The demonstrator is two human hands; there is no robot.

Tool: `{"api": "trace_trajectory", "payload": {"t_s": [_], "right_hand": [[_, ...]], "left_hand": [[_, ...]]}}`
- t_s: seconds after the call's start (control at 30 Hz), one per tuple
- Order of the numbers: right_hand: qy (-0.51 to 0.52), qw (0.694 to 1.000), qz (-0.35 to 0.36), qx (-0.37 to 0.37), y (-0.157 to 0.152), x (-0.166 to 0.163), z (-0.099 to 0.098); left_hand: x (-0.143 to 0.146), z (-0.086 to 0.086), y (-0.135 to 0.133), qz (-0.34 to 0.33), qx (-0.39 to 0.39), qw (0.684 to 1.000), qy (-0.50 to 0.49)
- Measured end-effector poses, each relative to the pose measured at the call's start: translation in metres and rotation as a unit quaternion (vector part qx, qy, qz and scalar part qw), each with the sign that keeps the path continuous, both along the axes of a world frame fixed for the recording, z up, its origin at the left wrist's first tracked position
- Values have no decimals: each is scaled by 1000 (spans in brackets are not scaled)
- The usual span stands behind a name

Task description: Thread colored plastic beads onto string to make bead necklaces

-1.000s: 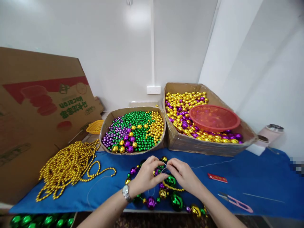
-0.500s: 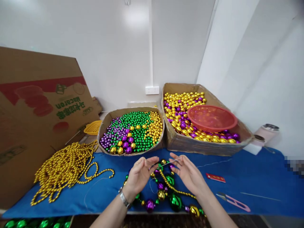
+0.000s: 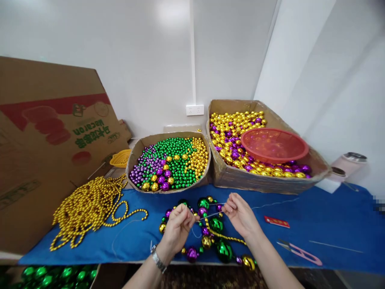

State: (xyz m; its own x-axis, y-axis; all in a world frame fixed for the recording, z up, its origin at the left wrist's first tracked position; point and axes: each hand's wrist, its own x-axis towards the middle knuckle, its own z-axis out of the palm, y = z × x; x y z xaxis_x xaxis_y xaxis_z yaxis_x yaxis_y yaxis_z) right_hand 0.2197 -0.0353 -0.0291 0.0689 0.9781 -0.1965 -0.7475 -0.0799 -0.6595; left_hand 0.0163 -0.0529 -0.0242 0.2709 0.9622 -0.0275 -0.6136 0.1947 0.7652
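Observation:
A string of large green, purple and gold beads (image 3: pixel 210 235) lies coiled on the blue cloth (image 3: pixel 300 241) in front of me. My left hand (image 3: pixel 178 228) is closed in a pinch on a thin thread just above the coil. My right hand (image 3: pixel 240 214) is also pinched on the thin thread (image 3: pixel 209 214), which runs taut between the two hands. A watch sits on my left wrist.
Behind the hands stand a cardboard box of small green, purple and gold beads (image 3: pixel 170 162) and a larger box of gold and purple balls (image 3: pixel 261 180) with a red basket (image 3: pixel 274 144) in it. Gold bead strands (image 3: pixel 90 206) pile at left. Scissors (image 3: pixel 300 252) lie at right.
The hands first came apart from a close huddle over the beads, fingers spread. Now both have closed into pinches, with the thread stretched between them.

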Motion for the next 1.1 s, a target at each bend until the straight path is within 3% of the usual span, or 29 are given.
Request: {"api": "trace_trajectory", "payload": {"t_s": [0.13,0.37,0.5,0.67,0.8,0.87,0.9,1.03,1.1], "right_hand": [[-29,999,-7,-15,-5,0,-6],[-61,998,-35,0,-3,-1,3],[-99,994,-43,10,-6,-3,-4],[-195,980,-17,30,-17,5,-18],[-314,947,28,53,-24,26,-4],[-399,913,37,80,-27,36,11],[-460,880,33,111,-28,39,19],[-677,679,-7,283,-25,32,47],[-701,627,-17,340,-16,18,56]], "left_hand": [[-4,-9,-3,1,-15,1000,22],[1,9,-2,17,14,999,31],[1,2,0,19,-9,999,26],[0,-16,0,24,-48,998,38],[2,-10,5,13,-31,997,72],[2,-5,8,-2,-13,995,101],[2,-2,10,-12,-6,993,118],[3,6,16,-68,18,981,178],[5,9,17,-91,30,975,199]]}}
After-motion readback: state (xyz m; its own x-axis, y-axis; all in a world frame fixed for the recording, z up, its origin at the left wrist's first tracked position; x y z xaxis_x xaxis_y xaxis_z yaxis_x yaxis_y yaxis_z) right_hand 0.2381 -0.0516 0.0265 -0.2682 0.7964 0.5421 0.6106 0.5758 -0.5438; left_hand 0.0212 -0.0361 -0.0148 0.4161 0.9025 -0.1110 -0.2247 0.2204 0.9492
